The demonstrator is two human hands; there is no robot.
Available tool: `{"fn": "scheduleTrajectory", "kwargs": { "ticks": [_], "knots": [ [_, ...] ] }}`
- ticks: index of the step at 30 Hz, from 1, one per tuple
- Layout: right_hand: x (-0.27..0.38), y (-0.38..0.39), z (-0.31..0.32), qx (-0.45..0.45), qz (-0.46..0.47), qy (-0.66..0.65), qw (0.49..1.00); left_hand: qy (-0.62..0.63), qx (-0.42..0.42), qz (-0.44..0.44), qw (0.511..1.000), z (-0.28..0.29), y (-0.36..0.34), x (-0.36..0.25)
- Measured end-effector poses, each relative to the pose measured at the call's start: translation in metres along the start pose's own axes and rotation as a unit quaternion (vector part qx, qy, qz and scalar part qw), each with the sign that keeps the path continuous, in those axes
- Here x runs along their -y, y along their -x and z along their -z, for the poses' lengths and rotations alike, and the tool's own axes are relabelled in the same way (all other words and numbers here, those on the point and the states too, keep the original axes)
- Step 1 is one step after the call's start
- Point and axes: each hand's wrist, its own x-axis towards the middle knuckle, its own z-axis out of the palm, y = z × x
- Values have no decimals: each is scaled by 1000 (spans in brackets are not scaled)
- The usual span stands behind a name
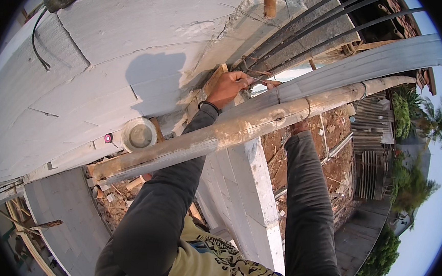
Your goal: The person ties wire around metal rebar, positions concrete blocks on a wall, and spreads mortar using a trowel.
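Observation:
My left hand reaches over a long bamboo pole, wearing a dark band at the wrist. Its thumb and fingers are pinched on a thin wire at the end of several dark steel rebars. From below, my right hand passes behind the pole and a long grey plank. Only its fingertips and wrist show; the fingertips are bent close to the same wire, and what they hold is hidden. A short wooden board stands beside my left hand.
A white bucket and a small pink tape measure sit along the pale block wall. A corded tool lies at the top left. Below the pole rises another block wall, with rubble-strewn ground far beneath.

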Motion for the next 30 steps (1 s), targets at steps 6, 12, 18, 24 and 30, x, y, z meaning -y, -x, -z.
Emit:
{"fn": "scheduleTrajectory", "kwargs": {
  "ticks": [6,12,18,24,30],
  "knots": [
    [-12,0,-5,27,-71,-340,937,-125,-4,24,992,20,33,-20],
    [-4,2,-7,30,-13,-300,953,-182,-89,-42,978,26,-6,11],
    [1,41,-19,-60,-39,-181,981,37,-67,-111,991,-2,-9,13],
    [11,107,-17,-120,-179,-114,970,-203,-123,-293,926,-34,-2,7],
    [-7,121,-24,-190,-91,67,975,-582,-116,-428,682,25,19,-9]
  ]
}}
